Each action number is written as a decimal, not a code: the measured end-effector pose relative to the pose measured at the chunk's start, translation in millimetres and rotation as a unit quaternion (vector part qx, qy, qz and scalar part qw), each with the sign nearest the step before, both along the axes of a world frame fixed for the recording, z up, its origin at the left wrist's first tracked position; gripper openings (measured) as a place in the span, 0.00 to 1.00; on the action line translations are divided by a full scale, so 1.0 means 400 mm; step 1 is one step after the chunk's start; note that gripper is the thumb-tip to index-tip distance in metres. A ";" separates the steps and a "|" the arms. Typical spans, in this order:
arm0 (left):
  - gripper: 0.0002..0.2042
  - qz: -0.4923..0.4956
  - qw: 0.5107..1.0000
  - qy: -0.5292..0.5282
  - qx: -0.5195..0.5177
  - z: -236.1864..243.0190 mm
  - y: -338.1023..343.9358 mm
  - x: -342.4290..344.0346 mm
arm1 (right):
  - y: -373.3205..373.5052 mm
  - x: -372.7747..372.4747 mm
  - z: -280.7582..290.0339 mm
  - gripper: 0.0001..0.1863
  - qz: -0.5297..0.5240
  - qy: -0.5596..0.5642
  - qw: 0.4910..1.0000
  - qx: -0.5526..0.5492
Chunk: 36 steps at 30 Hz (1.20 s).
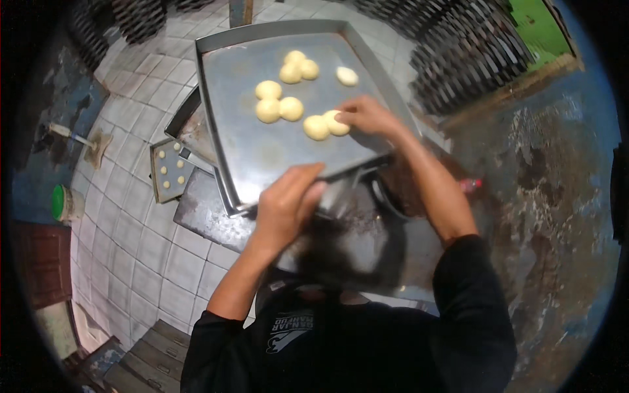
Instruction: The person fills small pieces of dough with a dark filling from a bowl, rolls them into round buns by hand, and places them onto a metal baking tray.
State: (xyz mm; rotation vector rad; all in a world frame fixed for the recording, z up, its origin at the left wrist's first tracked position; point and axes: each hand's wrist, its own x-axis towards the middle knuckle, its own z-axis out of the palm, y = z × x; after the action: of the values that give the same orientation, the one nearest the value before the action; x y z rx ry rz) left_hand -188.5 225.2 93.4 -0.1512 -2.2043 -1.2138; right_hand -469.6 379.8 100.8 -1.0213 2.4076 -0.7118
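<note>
The left hand (288,198) is at the near side of a large metal tray (262,164), curled partly closed around its rim: the fingers lie along the inner side and the thumb shows lower, outside the wall, so it grasps the tray there. The right hand (370,116) reaches over the tray from the right with its fingers bent and drawn close together, the fingertips touching the upper right of a round yellow dough ball (336,124); whether they pinch it or only rest against it, I cannot tell. That ball sits on the tray floor, right of the middle, and touches a second dough ball (316,128) on its left. Farther left is a group of three dough balls (267,111) set against one another, and toward the far side stands another close-set trio (290,73). A paler, oval dough piece (347,76) lies alone near the right wall, beyond the right hand and apart from the others. Under the large tray, the edge of another pan (196,128) shows at the left. Lower at the left, well apart from both hands, a small tray (171,171) carries small pale pieces in two rows above the tiled floor (154,252).
</note>
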 end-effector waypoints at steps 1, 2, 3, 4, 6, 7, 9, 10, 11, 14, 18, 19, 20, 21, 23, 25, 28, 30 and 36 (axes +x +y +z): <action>0.13 0.022 1.000 0.008 -0.003 0.011 0.025 0.009 | 0.025 0.058 0.039 0.20 -0.005 0.001 1.000 -0.009; 0.13 0.015 1.000 0.009 -0.011 0.023 0.058 0.015 | 0.065 0.112 0.091 0.19 -0.050 0.012 0.995 -0.090; 0.13 0.048 0.998 0.005 0.042 0.032 0.105 0.018 | 0.115 0.181 0.142 0.19 -0.100 0.024 0.980 -0.169; 0.14 0.077 0.992 -0.002 0.095 0.037 0.159 0.016 | 0.171 0.260 0.166 0.19 -0.120 0.041 0.967 -0.222; 0.18 -0.012 0.946 -0.021 0.323 0.016 0.287 0.001 | 0.260 0.423 0.121 0.20 -0.154 0.001 0.934 -0.321; 0.21 -0.026 0.911 -0.033 0.411 0.020 0.345 0.005 | 0.295 0.514 0.121 0.20 -0.125 0.106 0.938 -0.305; 0.19 -0.145 0.835 -0.102 0.521 -0.014 0.422 0.022 | 0.372 0.649 0.103 0.20 -0.114 0.269 0.902 -0.316; 0.18 -0.164 0.809 -0.119 0.552 -0.025 0.487 0.037 | 0.432 0.697 0.066 0.20 -0.132 0.271 0.900 -0.314; 0.17 -0.137 0.826 -0.138 0.529 -0.036 0.562 0.065 | 0.488 0.743 0.013 0.19 -0.180 0.254 0.896 -0.317; 0.19 -0.044 0.972 -0.098 0.207 -0.175 0.714 0.133 | 0.632 0.890 -0.065 0.16 -0.302 0.134 0.899 -0.289; 0.19 -0.114 0.845 -0.284 0.438 -0.196 0.863 0.238 | 0.726 1.012 -0.209 0.12 -0.429 -0.128 0.757 -0.475; 0.21 -0.127 0.886 -0.251 0.369 -0.240 0.870 0.243 | 0.739 1.036 -0.215 0.13 -0.422 -0.183 0.741 -0.490; 0.21 -0.123 0.886 -0.256 0.366 -0.256 0.867 0.258 | 0.750 1.056 -0.218 0.14 -0.413 -0.237 0.722 -0.502; 0.22 -0.129 0.896 -0.252 0.341 -0.264 0.855 0.275 | 0.772 1.073 -0.200 0.14 -0.390 -0.247 0.740 -0.490; 0.24 -0.138 0.897 -0.252 0.335 -0.345 0.816 0.293 | 0.779 1.079 -0.233 0.14 -0.405 -0.214 0.730 -0.508; 0.23 -0.103 0.854 -0.388 0.331 -0.384 0.797 0.331 | 0.798 1.064 -0.325 0.15 -0.449 -0.109 0.791 -0.402; 0.22 -0.193 0.848 -0.458 0.185 -0.589 0.702 0.417 | 0.715 1.072 -0.473 0.10 -0.244 0.030 0.935 -0.254; 0.20 -0.170 0.847 -0.494 0.098 -0.629 0.673 0.423 | 0.673 1.044 -0.472 0.08 -0.129 0.140 0.955 -0.226; 0.27 -0.230 0.873 -0.409 0.134 -0.466 0.689 0.155 | 0.775 0.645 -0.700 0.08 -0.433 0.073 0.897 0.052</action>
State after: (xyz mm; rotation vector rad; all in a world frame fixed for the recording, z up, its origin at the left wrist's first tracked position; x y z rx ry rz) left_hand -126.3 500.7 -93.0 -0.0450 -2.7488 -2.1432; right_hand -211.6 689.7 -179.2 0.1152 2.9676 -0.7708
